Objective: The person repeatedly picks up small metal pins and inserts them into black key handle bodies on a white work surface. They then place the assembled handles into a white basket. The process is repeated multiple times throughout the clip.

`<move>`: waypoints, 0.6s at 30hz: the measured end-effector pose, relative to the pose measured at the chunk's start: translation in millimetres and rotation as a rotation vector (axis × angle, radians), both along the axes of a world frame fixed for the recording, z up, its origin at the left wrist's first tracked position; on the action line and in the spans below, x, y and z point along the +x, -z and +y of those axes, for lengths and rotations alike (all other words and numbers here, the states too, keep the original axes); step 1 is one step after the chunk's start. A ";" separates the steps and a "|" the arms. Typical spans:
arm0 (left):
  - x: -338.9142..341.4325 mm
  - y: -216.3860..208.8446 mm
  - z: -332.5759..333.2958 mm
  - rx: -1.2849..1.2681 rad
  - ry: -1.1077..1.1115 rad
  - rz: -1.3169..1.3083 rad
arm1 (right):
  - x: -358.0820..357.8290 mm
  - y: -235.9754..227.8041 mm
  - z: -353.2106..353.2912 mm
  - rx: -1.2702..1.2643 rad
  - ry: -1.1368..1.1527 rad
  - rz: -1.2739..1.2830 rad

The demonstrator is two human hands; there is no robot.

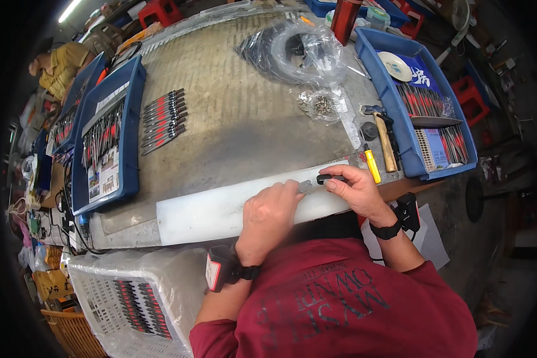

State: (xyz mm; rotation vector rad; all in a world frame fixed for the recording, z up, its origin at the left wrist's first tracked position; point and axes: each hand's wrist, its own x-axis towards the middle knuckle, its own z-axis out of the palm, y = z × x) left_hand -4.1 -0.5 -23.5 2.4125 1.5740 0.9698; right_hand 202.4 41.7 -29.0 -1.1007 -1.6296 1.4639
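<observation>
Over a white board at the table's near edge, my two hands are close together. My left hand is closed on a small grey metal piece, whose end shows past the fingertips. Between thumb and fingers, my right hand pinches a small black piece. The two pieces lie a short gap apart. My fingers hide most of the metal piece, so its kind is unclear.
A row of slim black-and-red tools lies on the table. Blue trays hold more at left and right. A hammer, yellow-handled tool, bag of small metal parts and clear plastic bag lie right. Below left stands a white basket.
</observation>
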 end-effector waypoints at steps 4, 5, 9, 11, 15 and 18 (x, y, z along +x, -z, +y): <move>-0.4 -0.4 -0.8 0.000 0.007 0.007 | -1.4 4.6 -0.1 0.023 0.030 0.009; -0.5 -0.6 -1.0 -0.005 0.008 0.009 | -1.7 5.7 0.2 0.024 0.033 0.007; 0.5 -0.3 -1.5 -0.003 0.012 -0.015 | -0.8 5.3 1.6 -0.053 0.026 0.038; 1.0 0.0 -1.8 0.009 0.019 -0.006 | -0.8 2.8 1.0 -0.058 0.029 0.037; 1.2 0.1 -3.1 0.005 0.031 -0.031 | -2.9 -2.6 1.3 -0.126 0.015 0.042; 1.6 -0.3 -3.1 -0.007 0.042 -0.034 | -6.5 -4.5 -0.9 -0.119 0.027 0.037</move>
